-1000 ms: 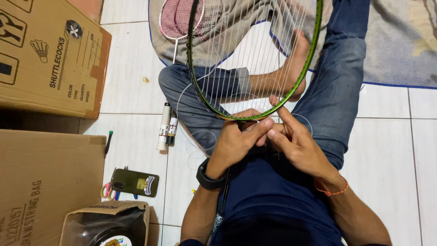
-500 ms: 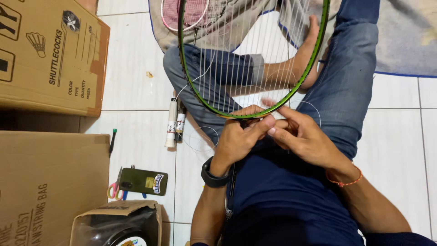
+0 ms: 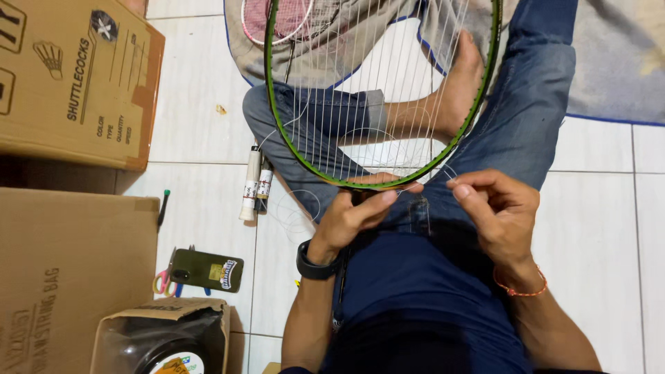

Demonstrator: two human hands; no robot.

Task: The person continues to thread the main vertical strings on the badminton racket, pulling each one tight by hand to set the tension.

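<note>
The green-framed, partly strung badminton racket point(image 3: 291, 138) reaches away from both hands. The left hand point(image 3: 357, 215) grips its lower rim; the right hand point(image 3: 495, 208), just beside, pinches thin white string point(image 3: 443, 170).

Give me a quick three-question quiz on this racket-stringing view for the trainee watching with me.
1. True or false: the left hand is at the lower rim of the green racket frame.
2. What does the right hand pinch between thumb and fingertips? A) scissors B) thin white string C) the phone
3. What lies on the floor tiles just left of the person's knee, beside the frame?

Key
1. True. Its fingers rest on the bottom of the hoop.
2. B. The thin white string runs from the fingertips to the frame.
3. Two white tubes, side by side. Nearer the camera lie a dark phone and scissors, next to cardboard boxes.
</note>
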